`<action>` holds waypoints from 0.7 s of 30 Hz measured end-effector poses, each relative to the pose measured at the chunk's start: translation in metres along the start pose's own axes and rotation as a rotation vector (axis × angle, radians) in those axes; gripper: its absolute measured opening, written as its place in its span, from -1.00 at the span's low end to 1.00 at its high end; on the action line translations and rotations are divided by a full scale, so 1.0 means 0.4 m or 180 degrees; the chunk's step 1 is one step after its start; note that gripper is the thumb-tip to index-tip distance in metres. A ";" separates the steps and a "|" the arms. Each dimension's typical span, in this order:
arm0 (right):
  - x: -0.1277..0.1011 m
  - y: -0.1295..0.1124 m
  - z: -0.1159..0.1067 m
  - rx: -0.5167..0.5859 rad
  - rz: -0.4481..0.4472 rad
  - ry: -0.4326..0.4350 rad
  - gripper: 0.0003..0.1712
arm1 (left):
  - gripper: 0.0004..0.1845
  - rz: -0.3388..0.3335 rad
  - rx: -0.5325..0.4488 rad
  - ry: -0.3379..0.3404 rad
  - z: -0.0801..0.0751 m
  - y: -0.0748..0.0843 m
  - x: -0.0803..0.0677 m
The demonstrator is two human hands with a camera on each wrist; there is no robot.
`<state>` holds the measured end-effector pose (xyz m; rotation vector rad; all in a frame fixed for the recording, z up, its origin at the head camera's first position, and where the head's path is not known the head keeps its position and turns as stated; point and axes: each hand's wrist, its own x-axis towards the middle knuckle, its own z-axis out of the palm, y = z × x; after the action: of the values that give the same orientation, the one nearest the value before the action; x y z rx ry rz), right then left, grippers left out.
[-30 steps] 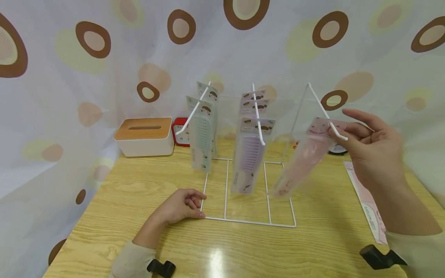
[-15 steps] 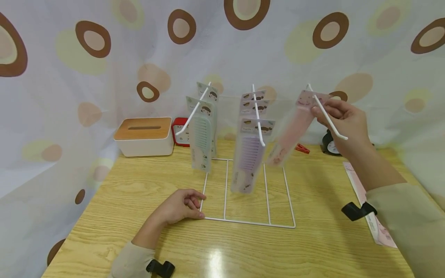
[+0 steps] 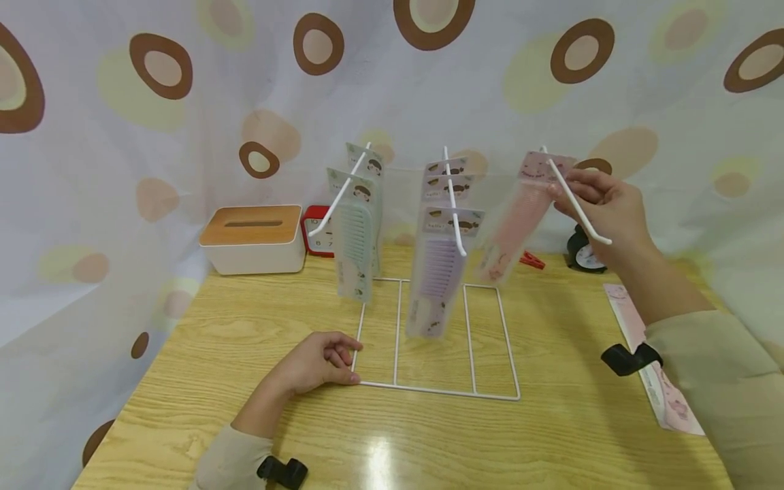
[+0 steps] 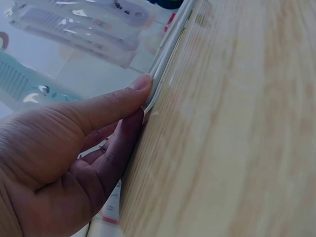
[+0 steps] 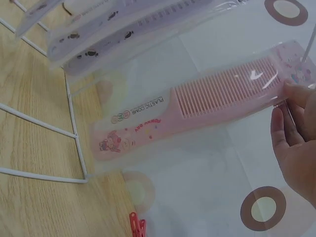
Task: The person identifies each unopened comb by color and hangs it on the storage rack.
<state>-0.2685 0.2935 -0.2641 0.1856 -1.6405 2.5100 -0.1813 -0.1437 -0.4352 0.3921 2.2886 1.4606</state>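
At the upper right of the head view, the right hand (image 3: 603,204) pinches the top of the pink comb (image 3: 516,219) on the right hook (image 3: 574,199), its long axis slanting down-left. The right wrist view alone shows its teeth and print. At lower centre, the left hand (image 3: 318,362), fingers curled, grips the rack (image 3: 437,390) base on the table (image 3: 245,340).

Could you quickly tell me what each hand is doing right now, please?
Left hand: fingers curled on the white wire rack base, gripping it at the near left corner.
Right hand: pinches the pink comb packet by its top, up on the right hook.
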 end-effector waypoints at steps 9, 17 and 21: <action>-0.019 -0.009 -0.068 -0.0612 -0.0107 -0.0476 -0.55 | -0.45 -0.0012 -0.0016 -0.0009 0.000 0.003 -0.002; -0.048 0.009 -0.187 -0.1162 -0.0207 -0.0577 -0.46 | -0.45 -0.0009 -0.0004 -0.0015 0.000 0.002 -0.003; -0.069 0.029 -0.263 -0.1394 -0.0261 -0.0586 -0.46 | -0.46 -0.0017 0.0003 -0.0011 0.001 0.005 -0.003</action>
<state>-0.2465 0.3841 -0.3213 0.4323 -2.1544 2.0618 -0.1800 -0.1430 -0.4335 0.3881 2.2860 1.4552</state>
